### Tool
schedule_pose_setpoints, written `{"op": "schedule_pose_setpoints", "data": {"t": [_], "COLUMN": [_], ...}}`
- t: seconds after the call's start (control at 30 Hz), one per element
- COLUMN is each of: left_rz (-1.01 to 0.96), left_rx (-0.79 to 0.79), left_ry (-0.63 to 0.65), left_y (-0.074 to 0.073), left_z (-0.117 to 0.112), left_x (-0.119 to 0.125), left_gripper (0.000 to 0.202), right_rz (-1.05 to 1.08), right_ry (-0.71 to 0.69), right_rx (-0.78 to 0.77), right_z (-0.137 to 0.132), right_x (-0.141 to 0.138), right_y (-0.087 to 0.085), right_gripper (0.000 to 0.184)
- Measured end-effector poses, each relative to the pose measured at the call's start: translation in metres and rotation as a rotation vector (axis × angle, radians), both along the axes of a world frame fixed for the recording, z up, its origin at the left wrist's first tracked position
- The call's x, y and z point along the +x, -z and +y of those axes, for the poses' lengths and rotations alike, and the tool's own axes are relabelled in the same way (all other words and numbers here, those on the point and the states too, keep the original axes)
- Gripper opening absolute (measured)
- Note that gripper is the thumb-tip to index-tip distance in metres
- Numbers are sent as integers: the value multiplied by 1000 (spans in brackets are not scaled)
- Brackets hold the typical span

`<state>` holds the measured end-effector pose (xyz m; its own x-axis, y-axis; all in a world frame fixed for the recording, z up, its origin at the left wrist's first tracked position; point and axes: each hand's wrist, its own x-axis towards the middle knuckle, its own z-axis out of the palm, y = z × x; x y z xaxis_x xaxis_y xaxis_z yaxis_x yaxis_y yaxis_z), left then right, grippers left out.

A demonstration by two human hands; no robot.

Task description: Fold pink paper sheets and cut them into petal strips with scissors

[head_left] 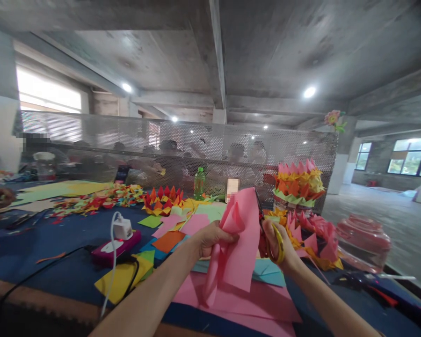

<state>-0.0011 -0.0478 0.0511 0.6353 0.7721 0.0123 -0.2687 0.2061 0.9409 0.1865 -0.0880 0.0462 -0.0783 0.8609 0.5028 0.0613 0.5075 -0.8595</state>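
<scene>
A folded sheet of pink paper is gripped between the thumb and fingers of my left hand, held up over the table. My right hand has its fingers in the yellow-handled scissors. The dark blades rise along the right edge of the pink sheet; whether they are apart is hard to make out. Beneath both hands lie larger pink sheets and some light blue paper. Orange, blue and pink pieces of paper are spread left of my left hand.
A purple power strip with a white charger and cables lies at left. Folded paper flowers stack at right, near a pink plastic jar. A green bottle stands before a perforated metal screen. Another person's hand shows at far left.
</scene>
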Motion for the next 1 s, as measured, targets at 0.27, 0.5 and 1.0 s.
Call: {"op": "schedule_pose_setpoints", "data": {"t": [0.27, 0.5, 1.0], "left_rz": [0, 39, -4], "left_rx": [0, -19, 20], "left_ry": [10, -14, 37], "left_y": [4, 0, 1], "left_z": [3, -1, 6], "left_x": [0, 1, -4], "left_gripper": [48, 45, 49], "right_rz": [-5, -20, -21], "right_ry": [1, 92, 116], "right_rx": [43, 21, 13], "right_z": [2, 1, -3], "right_x": [0, 0, 1], "right_y": [-1, -2, -13], "right_gripper": [58, 54, 59]}}
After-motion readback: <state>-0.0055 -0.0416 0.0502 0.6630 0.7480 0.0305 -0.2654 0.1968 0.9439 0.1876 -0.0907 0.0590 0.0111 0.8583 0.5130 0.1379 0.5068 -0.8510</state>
